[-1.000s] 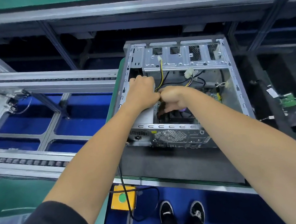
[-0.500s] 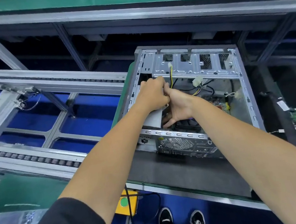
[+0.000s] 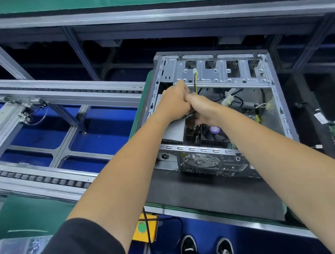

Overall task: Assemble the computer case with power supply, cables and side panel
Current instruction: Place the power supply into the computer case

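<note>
Inside, open computer case (image 3: 281, 115) (cables loose)

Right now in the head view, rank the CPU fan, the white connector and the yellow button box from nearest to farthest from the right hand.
1. CPU fan, just below the right hand inside the case.
2. White connector, to its right, slightly farther; close to call with the fan.
3. Yellow button box, far below, outside the case.

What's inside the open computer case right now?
Inside the computer case: a black fan, loose cables, a grey power supply. The left hand and right hand hide whatever they work on.
</note>
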